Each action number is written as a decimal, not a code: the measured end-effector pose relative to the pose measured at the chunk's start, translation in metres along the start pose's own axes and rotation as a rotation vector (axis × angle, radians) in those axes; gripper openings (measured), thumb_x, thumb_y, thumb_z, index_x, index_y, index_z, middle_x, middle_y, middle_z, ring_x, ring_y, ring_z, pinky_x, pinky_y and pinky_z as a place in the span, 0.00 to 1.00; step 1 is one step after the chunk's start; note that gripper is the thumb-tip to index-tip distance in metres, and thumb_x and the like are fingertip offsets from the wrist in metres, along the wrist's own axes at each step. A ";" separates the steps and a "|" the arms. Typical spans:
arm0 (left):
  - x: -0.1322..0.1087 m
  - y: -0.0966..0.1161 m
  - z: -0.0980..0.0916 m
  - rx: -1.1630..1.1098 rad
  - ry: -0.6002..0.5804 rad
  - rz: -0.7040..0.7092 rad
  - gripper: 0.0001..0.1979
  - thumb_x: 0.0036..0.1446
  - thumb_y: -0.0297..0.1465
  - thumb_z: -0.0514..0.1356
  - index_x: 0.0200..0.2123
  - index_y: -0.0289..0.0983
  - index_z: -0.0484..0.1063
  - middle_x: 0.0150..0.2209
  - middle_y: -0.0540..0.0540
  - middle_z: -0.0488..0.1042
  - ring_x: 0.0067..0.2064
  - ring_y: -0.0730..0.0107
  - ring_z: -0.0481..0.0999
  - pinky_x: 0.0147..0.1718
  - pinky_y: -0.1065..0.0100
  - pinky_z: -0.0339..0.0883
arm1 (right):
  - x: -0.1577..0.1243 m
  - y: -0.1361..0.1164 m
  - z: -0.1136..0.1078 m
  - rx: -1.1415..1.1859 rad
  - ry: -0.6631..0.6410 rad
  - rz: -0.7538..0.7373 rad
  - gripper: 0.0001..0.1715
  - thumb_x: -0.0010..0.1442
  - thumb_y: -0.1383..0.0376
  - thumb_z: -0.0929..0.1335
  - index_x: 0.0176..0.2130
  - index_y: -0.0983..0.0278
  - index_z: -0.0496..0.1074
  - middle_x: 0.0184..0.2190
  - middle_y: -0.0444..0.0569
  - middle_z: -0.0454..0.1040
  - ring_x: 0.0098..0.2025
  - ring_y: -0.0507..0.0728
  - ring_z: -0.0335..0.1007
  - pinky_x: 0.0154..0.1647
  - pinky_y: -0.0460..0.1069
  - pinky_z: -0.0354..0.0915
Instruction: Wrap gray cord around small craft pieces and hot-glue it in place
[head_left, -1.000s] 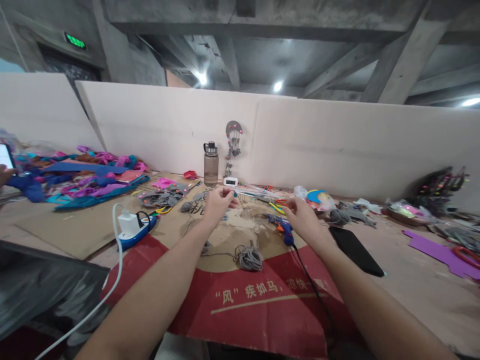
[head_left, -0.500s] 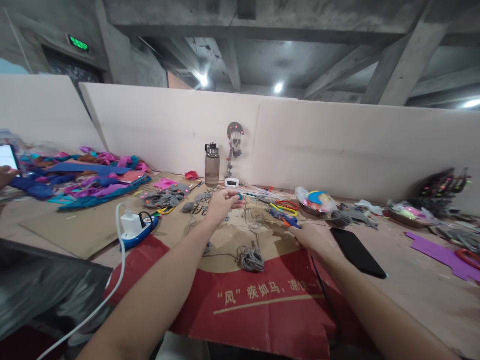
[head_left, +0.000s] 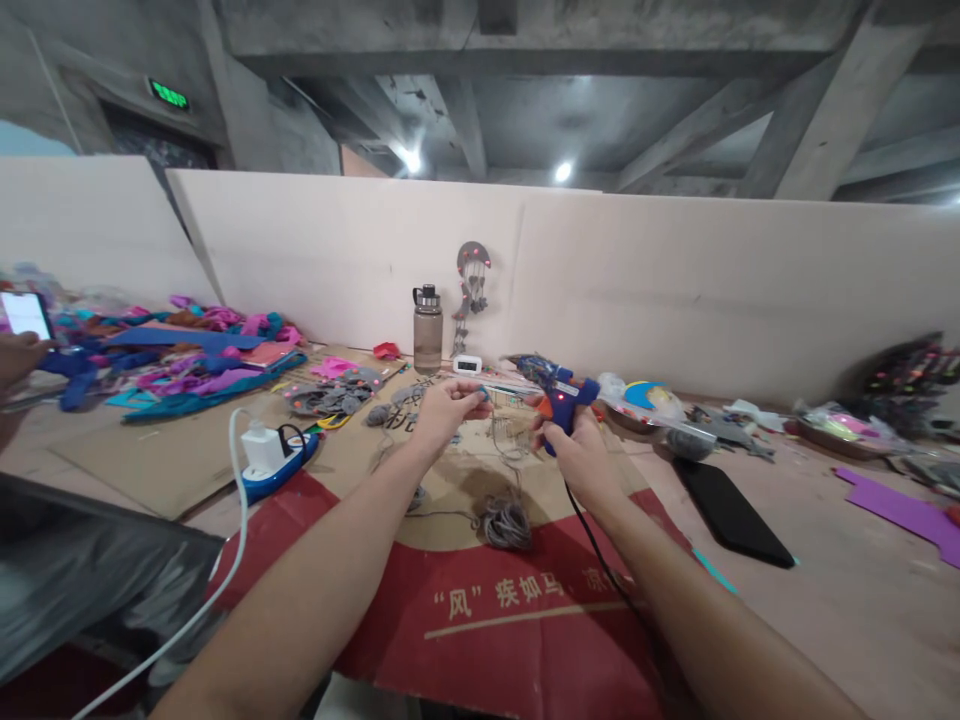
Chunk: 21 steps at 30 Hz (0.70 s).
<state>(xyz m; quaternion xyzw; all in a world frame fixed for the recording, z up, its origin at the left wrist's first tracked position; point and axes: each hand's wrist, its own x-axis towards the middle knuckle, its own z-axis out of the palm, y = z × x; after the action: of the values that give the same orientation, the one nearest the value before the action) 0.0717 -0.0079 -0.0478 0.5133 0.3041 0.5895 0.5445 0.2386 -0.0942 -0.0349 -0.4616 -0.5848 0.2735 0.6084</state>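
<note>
My right hand (head_left: 571, 457) grips a blue glue gun (head_left: 561, 394) by its handle and holds it raised above the cardboard, nozzle pointing left. Its black cord (head_left: 600, 560) trails down along my forearm. My left hand (head_left: 444, 410) is closed in a pinch on a small blue piece (head_left: 482, 395), with thin grey string hanging below it. The gun's tip sits a short way right of that piece. A bundle of grey string (head_left: 505, 520) lies on the red and brown cardboard sheet (head_left: 525, 620) beneath both hands.
A dark water bottle (head_left: 427, 329), a small white clock (head_left: 468, 364) and a hanging grey ornament (head_left: 470, 285) stand by the white partition. A power strip with white charger (head_left: 270, 455) lies left. A black phone (head_left: 733, 512) lies right. Another person's hand with a phone (head_left: 22, 330) is far left, beside coloured foam pieces (head_left: 187, 350).
My right hand went down to the glue gun on the cardboard, picked it up and brought it up toward the left hand. The left hand stayed nearly in place.
</note>
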 end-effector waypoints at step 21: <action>0.008 -0.008 -0.010 0.095 0.065 0.026 0.10 0.47 0.28 0.66 0.33 0.32 0.70 0.25 0.47 0.75 0.26 0.71 0.76 0.26 0.70 0.72 | -0.009 0.020 -0.006 -0.026 0.026 0.081 0.11 0.51 0.65 0.63 0.38 0.61 0.60 0.22 0.39 0.66 0.20 0.51 0.59 0.20 0.46 0.60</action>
<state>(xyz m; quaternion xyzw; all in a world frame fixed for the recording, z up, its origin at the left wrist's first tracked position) 0.0663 0.0038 -0.0561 0.5231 0.3425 0.5977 0.5018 0.2471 -0.0945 -0.0560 -0.4963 -0.5611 0.2843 0.5984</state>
